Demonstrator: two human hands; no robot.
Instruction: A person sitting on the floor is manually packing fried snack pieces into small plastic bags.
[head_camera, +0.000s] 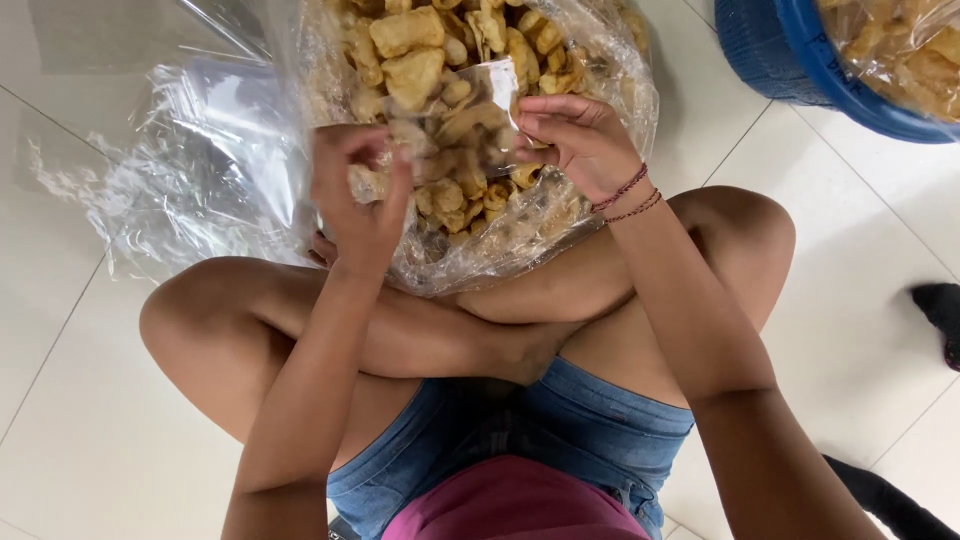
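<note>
The person sits cross-legged; the left hand (360, 195) and the right hand (575, 140) pinch closed on a small clear bag (478, 110), held over the big bag of crackers (470, 60). Its mouth should be held wide and level. Beyond lie the white tiled floor (80, 420) and a blue basket (800, 60).

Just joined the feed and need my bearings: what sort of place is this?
Probably a home or small-workshop floor used for packing snacks: white tiled floor, a large clear plastic bag of fried crackers, and a blue plastic basket holding more.
</note>
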